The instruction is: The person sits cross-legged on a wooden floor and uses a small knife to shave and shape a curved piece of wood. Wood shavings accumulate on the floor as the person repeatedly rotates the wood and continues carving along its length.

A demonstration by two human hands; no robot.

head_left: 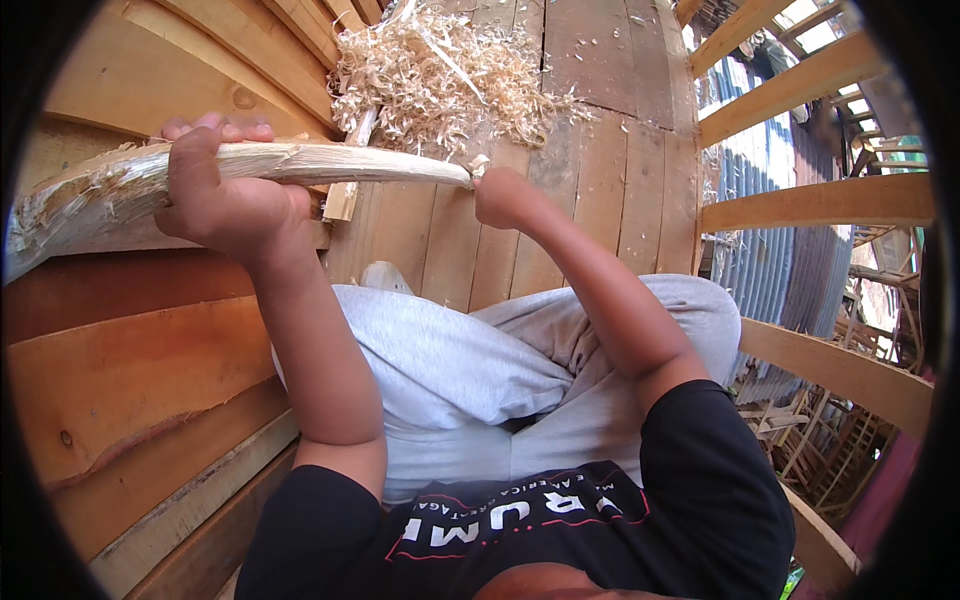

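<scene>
A long, pale, rough-hewn piece of wood (360, 164) lies crosswise in front of me, thick and splintery at the left and tapering to a narrow tip at the right. My left hand (230, 205) is wrapped around its thicker part, fingers over the far side. At the narrow tip, my right hand (507, 198) is closed in a fist. A small curl of wood (478, 164) shows right beside those knuckles. Whatever the right fist grips is hidden, and I cannot tell if it is the tip itself.
Wood shavings (455, 80) are heaped on the plank floor (600, 190) ahead. Stacked boards (140, 360) line my left side. A slatted wooden railing (815, 203) runs along the right, with corrugated metal sheets (765, 190) beyond. My bent legs in grey trousers (450, 350) lie below the wood.
</scene>
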